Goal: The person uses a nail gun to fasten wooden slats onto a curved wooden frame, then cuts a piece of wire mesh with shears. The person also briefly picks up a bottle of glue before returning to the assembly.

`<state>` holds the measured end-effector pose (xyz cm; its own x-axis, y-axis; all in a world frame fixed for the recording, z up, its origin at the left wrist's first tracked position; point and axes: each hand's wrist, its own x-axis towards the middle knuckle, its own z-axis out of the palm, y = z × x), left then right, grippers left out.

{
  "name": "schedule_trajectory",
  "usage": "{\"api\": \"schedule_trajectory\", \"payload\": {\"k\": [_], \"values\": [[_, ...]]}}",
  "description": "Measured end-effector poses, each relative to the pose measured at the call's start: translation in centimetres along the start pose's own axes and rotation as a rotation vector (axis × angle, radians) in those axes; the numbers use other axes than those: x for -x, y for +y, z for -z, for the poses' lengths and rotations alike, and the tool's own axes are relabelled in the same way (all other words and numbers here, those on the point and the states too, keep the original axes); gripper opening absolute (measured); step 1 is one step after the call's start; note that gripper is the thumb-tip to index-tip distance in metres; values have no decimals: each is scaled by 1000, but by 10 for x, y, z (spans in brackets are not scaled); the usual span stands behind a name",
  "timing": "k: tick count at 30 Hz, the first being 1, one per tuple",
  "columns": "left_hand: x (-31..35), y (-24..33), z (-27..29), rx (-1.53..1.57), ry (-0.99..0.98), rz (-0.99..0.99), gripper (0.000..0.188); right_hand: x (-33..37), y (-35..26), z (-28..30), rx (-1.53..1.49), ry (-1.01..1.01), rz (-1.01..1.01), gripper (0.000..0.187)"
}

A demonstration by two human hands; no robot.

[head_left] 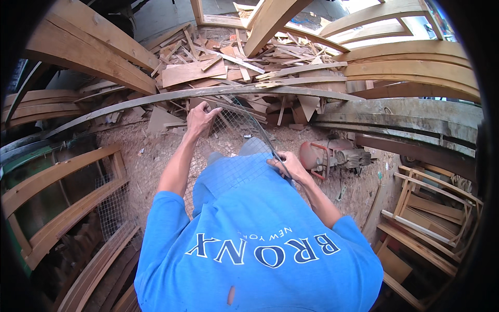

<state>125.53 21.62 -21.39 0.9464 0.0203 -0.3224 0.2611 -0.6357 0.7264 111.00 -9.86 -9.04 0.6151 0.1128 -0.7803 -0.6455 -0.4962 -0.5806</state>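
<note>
A piece of square-grid wire mesh (pixel 228 123) stretches in front of my body, between my two hands. My left hand (pixel 200 120) is closed at its upper left edge, with thumb and forefinger pinched together. Lower down on the right, my right hand (pixel 290 166) is closed at the mesh's dark right edge. Something dark and narrow shows at its fingers; I cannot make out whether it is a tool or the folded edge. Part of the mesh lies over the front of my blue shirt (pixel 249 208).
A red air compressor (pixel 314 156) with a grey motor stands on the floor to the right. Wood offcuts (pixel 192 73) are heaped ahead, behind a long curved plank (pixel 171 95). Wooden frames (pixel 67 208) lean at left; others (pixel 431 208) are stacked at right. More mesh (pixel 112 208) hangs at left.
</note>
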Motion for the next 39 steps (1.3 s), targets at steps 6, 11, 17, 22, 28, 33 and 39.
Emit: {"api": "schedule_trajectory", "payload": {"k": [6,11,17,22,28,33,39], "values": [[6,-11,-5,63,5,-5,58,8,-1,16,-22,-135,21,47],[-2,-19,13,105,65,46,59,6,15,52,373,-27,44,55],[-25,4,131,7,298,24,55,6,43,64,92,147,-106,48],[7,54,209,-135,596,-92,37,-12,14,33,-404,514,142,41],[53,94,179,-638,878,-553,43,-18,-96,4,-507,92,367,40],[71,89,107,-673,814,-700,55,-48,-184,-31,-831,23,590,31],[77,73,66,-616,760,-664,53,-72,-191,-26,-756,19,598,27]]}}
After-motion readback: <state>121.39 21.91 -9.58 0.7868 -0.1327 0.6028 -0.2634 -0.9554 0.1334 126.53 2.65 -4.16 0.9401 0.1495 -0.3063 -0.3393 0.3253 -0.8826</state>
